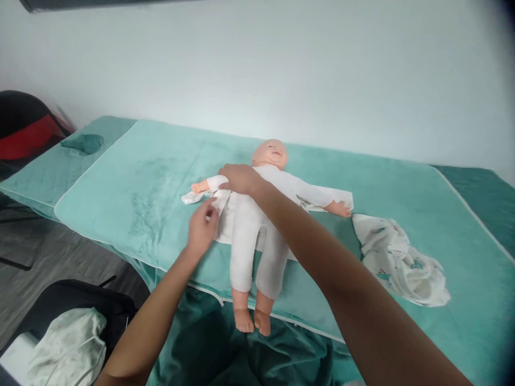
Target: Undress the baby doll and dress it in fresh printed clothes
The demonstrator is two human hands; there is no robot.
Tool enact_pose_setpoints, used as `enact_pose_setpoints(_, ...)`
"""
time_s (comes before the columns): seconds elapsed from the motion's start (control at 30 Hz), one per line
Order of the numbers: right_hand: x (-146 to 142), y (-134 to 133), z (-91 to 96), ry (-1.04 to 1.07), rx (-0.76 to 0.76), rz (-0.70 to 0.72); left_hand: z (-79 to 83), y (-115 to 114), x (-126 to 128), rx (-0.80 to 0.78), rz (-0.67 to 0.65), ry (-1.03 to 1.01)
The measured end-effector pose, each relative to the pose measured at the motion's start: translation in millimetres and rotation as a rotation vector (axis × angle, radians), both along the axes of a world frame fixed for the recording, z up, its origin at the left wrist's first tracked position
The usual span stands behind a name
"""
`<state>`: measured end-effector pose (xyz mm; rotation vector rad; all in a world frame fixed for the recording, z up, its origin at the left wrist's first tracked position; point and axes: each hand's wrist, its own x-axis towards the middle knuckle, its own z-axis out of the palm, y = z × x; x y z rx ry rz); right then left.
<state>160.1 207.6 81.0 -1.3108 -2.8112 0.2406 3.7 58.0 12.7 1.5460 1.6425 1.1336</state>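
A baby doll [244, 262] in a white bodysuit lies on its back, head toward the wall and bare feet at the near edge. Spread beneath it is a white baby top [225, 228], its sleeves out under both doll arms. My left hand [202, 226] is closed in a pinch on the top's edge, beside the doll's hip. Across the doll's chest reaches my right arm; my right hand [240, 178] curls around the doll's upper arm on the left side of the view. My fingers partly hide that arm and shoulder.
A green cover [161, 161] lies over the long bed. Crumpled white printed baby clothes [402, 260] rest to the right. At lower left, a black chair [80, 295] bears a pale printed cloth bundle [68, 343]. Another chair [28, 131], black and red, stands at far left.
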Motion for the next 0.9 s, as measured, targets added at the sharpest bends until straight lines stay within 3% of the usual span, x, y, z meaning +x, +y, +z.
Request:
enact_pose_setpoints(0.1, 11.9, -1.6, -3.1, 0.179, 0.015, -0.061, -2.5, 5.7, -34.3, 0.099, 0.253, 0.332)
enact_pose_setpoints(0.23, 19.7, -7.1, -3.8, 0.278, 0.034, -0.12, -12.8, 17.8, -61.7, 0.207, 0.249, 0.725)
enact_pose_setpoints(0.37, 20.9, -13.8, -0.9, 0.296, 0.067, -0.093, -11.0, 37.3, -76.0, 0.297, 0.18, 0.849)
enact_pose_setpoints(0.5, 21.8, -17.9, 2.1, 0.331, 0.091, -0.081, -1.9, 57.7, -83.4, 0.351, 0.295, 0.78)
enact_pose_setpoints(0.57, 22.6, -19.7, 3.1, 0.334, 0.107, -0.1, -0.3, 59.9, -75.3, 0.384, 0.321, 0.73)
enact_pose_setpoints(0.77, 25.8, -25.1, 3.9, 0.367, 0.165, -0.172, 13.4, 37.4, 0.2, 0.439, 0.055, 0.898)
enact_pose_setpoints(0.9, 26.2, -25.3, 2.8, 0.398, 0.157, -0.188, 27.7, 44.9, 38.9, 0.244, -0.078, 1.017)
